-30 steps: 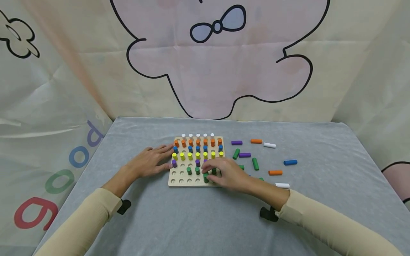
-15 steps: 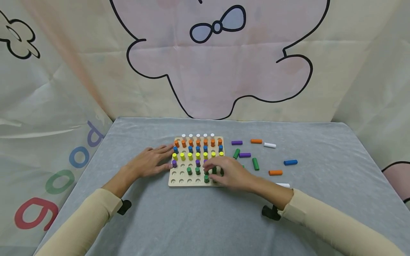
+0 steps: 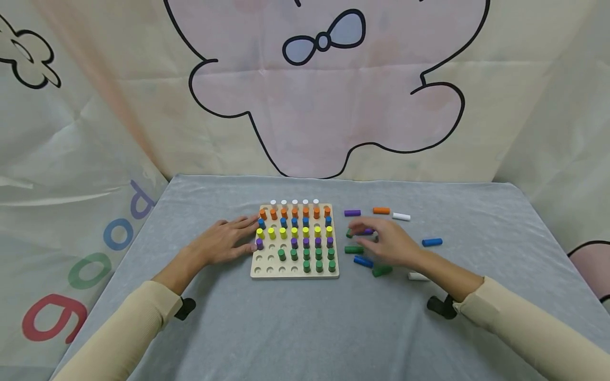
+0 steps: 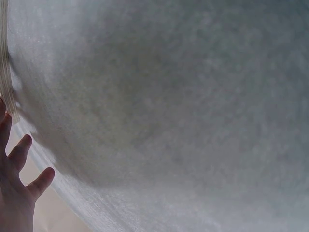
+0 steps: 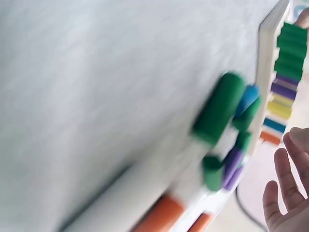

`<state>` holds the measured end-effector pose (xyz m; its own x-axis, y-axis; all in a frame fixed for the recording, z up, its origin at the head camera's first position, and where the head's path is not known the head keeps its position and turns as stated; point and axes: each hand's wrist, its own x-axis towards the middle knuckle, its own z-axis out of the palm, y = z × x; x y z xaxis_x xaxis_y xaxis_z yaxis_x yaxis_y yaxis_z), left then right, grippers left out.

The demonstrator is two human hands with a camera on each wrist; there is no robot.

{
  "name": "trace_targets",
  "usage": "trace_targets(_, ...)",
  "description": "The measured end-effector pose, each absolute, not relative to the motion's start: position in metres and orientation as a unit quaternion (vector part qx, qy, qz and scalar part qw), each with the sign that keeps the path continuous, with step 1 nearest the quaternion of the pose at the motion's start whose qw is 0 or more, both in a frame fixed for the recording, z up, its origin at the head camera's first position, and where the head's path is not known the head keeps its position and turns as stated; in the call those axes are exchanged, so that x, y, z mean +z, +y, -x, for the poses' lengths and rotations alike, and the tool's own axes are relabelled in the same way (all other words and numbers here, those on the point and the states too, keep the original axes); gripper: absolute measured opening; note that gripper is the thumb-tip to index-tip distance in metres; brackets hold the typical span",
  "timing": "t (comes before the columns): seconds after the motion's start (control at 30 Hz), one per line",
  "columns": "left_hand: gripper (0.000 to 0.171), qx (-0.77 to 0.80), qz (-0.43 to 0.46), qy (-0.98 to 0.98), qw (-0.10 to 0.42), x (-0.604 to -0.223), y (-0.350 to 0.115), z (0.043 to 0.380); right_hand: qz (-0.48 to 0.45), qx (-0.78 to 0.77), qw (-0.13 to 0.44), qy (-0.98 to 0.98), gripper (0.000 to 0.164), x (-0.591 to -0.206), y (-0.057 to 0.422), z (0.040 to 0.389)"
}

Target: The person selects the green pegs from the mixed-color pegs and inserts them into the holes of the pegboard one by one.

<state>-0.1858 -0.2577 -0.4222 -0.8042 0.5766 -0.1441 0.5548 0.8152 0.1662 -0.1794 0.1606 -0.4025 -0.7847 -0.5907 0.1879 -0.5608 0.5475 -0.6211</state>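
A wooden pegboard [image 3: 295, 277] carries upright pegs in rows of white, orange, blue, yellow, purple and green. My left hand [image 3: 221, 241] lies with spread fingers at its left edge; the left wrist view shows those fingers [image 4: 41, 183] beside the board's side. To the right of the board, my right hand [image 3: 391, 243] hovers over loose pegs, thumb and fingers apart with nothing between them. Near it lie a green peg [image 3: 354, 250], a blue peg [image 3: 364, 261] and another green peg [image 3: 382, 271]. The hand partly covers a purple peg [image 3: 367, 232].
Farther back lie a purple peg [image 3: 352, 212], an orange peg [image 3: 380, 210] and a white peg [image 3: 401, 216]. Another blue peg [image 3: 431, 242] is at the right, and a white peg [image 3: 418, 276] lies under the right wrist. A grey cloth [image 3: 286, 328] covers the table.
My right hand has moved right, off the board to above the loose pegs, uncovering green and purple pegs on the board's right side. The left hand stays where it was.
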Motion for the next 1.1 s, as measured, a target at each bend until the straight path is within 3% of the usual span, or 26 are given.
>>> trace_targets(0.4, 0.074, 0.053, -0.292, 0.950, 0.097, -0.424, -0.258, 0.187, 0.298, -0.329, 0.042, 0.895, 0.032, -0.412, 0.205, 0.194)
trace_targets(1.1, 0.071, 0.051, -0.302, 0.948, 0.083, -0.423, -0.257, 0.185, 0.301, -0.321, 0.083, 0.894, 0.028, -0.421, 0.214, 0.198)
